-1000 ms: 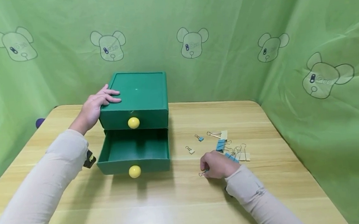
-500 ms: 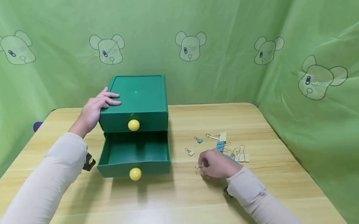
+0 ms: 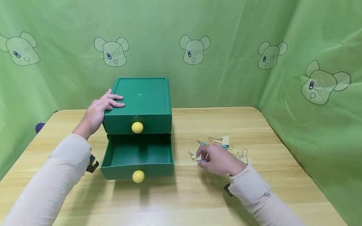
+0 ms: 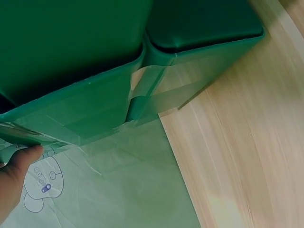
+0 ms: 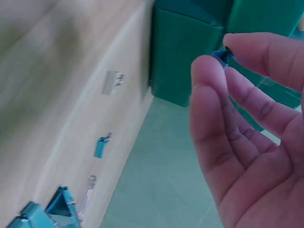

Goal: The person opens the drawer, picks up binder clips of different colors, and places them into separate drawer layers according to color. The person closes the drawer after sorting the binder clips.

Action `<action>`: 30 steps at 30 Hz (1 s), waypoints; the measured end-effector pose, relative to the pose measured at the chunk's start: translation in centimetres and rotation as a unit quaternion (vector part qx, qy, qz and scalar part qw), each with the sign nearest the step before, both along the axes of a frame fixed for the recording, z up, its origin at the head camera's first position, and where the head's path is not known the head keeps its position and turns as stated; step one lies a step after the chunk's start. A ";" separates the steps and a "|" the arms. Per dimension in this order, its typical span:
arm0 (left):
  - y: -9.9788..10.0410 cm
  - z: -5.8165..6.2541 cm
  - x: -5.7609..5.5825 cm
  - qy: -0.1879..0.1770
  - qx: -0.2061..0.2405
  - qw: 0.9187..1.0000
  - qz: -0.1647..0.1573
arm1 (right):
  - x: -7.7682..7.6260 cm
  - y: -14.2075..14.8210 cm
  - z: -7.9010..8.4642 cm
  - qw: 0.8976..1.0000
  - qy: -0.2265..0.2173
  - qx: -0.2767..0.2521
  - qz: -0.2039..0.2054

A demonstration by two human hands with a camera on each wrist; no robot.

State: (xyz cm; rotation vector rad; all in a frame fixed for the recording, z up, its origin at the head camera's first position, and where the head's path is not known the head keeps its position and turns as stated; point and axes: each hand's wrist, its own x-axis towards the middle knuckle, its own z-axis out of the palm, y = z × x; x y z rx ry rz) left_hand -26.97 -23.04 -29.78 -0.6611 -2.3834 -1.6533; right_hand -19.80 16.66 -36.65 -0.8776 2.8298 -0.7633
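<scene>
Blue binder clip (image 5: 221, 56), pinched between thumb and fingertip of the nearer, right hand (image 3: 220, 159), to the right of the pulled-out lower drawer (image 3: 158, 169) and apart from it, with long axis roughly sideways, toward that drawer. Farther from the clip, with fingers laid loosely on the green cabinet (image 3: 145, 96): the left hand (image 3: 100, 105).

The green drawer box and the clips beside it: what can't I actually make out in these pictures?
Upper drawer: head view; its shut front hides the inside.
Blue clip: right wrist view; the right hand pinching it partly covers it.
Loose clips: head view; that hand blocks some, preventing a sure count.
Left hand: left wrist view; mostly cut off by the left edge.
Printed lettering: head view; too small to read.
</scene>
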 end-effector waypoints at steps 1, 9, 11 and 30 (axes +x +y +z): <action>0.0 0.0 0.0 0.001 0.000 1.000 -0.001 | 0.0 -0.1 0.2 1.000 0.003 -0.002 -0.001; -0.3 0.0 0.1 0.004 0.002 1.000 -0.002 | 0.2 -1.5 1.5 1.000 0.011 -0.025 0.002; -0.3 0.0 0.1 0.002 0.003 1.000 -0.002 | 0.2 -1.7 1.9 0.999 0.018 -0.029 0.002; 0.0 -0.3 0.0 0.003 0.008 1.000 -0.002 | 0.3 -3.3 4.4 0.997 0.041 -0.056 0.016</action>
